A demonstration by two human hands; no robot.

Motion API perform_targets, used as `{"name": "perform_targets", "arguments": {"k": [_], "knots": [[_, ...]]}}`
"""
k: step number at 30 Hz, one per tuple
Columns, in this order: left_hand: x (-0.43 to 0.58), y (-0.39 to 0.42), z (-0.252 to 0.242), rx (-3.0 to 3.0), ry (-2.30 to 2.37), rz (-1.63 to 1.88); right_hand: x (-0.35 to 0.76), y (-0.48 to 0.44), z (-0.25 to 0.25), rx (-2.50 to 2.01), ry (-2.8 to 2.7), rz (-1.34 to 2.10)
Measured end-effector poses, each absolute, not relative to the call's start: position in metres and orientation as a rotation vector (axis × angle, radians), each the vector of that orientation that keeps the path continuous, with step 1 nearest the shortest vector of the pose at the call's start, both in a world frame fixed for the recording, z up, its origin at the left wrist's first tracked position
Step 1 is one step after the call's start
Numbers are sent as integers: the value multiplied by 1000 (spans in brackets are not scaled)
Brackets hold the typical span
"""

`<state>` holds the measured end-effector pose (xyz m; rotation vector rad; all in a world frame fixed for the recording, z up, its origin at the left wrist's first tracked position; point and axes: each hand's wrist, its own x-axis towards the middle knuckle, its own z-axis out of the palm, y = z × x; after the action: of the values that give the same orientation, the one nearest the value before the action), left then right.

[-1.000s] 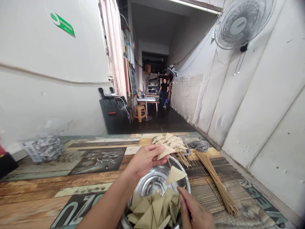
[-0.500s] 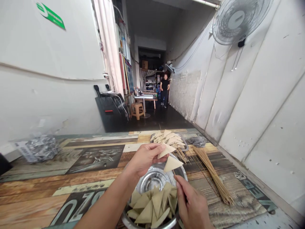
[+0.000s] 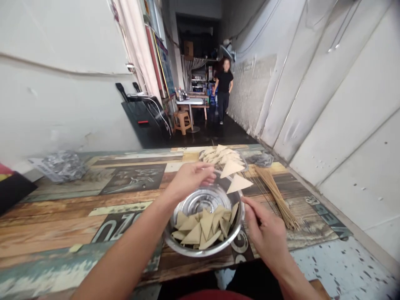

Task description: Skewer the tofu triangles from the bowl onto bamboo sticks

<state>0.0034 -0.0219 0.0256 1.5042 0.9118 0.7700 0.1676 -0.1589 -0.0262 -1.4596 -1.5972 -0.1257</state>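
My right hand (image 3: 265, 225) is closed around the lower end of a thin bamboo skewer. Two pale triangular tofu-like pieces are on that skewer: a nearer piece (image 3: 239, 183) and a farther piece (image 3: 231, 168), above the right rim of the bowl. My left hand (image 3: 198, 175) hovers over the bowl's far side, its fingers curled together, apart from the pieces, with nothing visible in them. Below both hands stands a shiny metal bowl (image 3: 200, 251). Several greenish-beige triangular pieces (image 3: 208, 225) lie heaped in its near part.
Behind the bowl is a tray of skewered triangles (image 3: 220, 155). A bundle of bamboo skewers (image 3: 276, 198) lies to the right, near a grey crumpled bag (image 3: 261, 159). A clear bag of silvery packets (image 3: 64, 166) sits at left. A person in black (image 3: 223, 89) stands farther back.
My left hand has come off the farther triangle, which stays on the skewer. My right hand and skewer have moved slightly right. The person in the back has come nearer; the view has tilted down.
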Motion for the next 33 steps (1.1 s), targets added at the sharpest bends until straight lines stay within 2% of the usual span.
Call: {"name": "perform_targets", "arguments": {"k": [6, 10, 16, 22, 27, 33], "knots": [[2, -34, 11, 2344, 966, 137, 186, -177, -31, -1514, -1501, -55], [-1, -39, 14, 2468, 971, -89, 193, -184, -35, -1499, -1480, -91], [-15, -52, 12, 2331, 980, 88, 203, -187, -43, -1428, -1494, -157], [-15, -53, 11, 1881, 953, 311, 195, -187, -50, -1378, -1540, -90], [-6, -32, 22, 1374, 794, 722, 182, -192, -56, -1304, -1638, 43], [-6, -15, 38, 1145, 740, 804, 175, -190, -59, -1243, -1712, 3]]}}
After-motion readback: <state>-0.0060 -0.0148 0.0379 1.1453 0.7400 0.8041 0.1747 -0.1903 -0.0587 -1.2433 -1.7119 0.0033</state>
